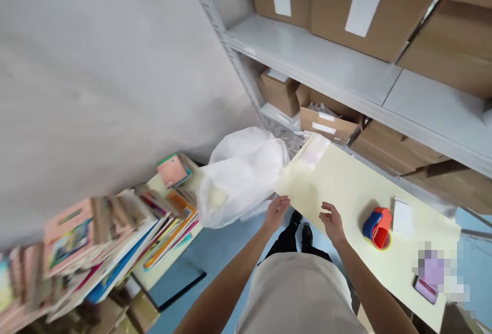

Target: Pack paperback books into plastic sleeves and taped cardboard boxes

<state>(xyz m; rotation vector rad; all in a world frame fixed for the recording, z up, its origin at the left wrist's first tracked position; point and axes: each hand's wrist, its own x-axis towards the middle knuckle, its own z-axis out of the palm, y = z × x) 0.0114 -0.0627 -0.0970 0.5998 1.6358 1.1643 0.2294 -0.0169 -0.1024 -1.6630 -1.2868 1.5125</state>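
Note:
My left hand [275,211] is stretched forward, fingers apart, at the near corner of a pale yellow table [346,185], beside a white plastic bag [242,175]. My right hand [332,221] hovers over the table's near edge with fingers loosely curled and spread; it holds nothing. A red and blue tape dispenser [377,227] lies on the table to the right of my right hand. My black shoes [302,226] show on the blue floor between my arms.
Slanted piles of colourful books [115,242] lie at the left on a low surface. Grey metal shelving [326,62] with cardboard boxes [326,119] runs behind the table. A white paper [403,216] and a purple object [426,289] lie at the table's right end.

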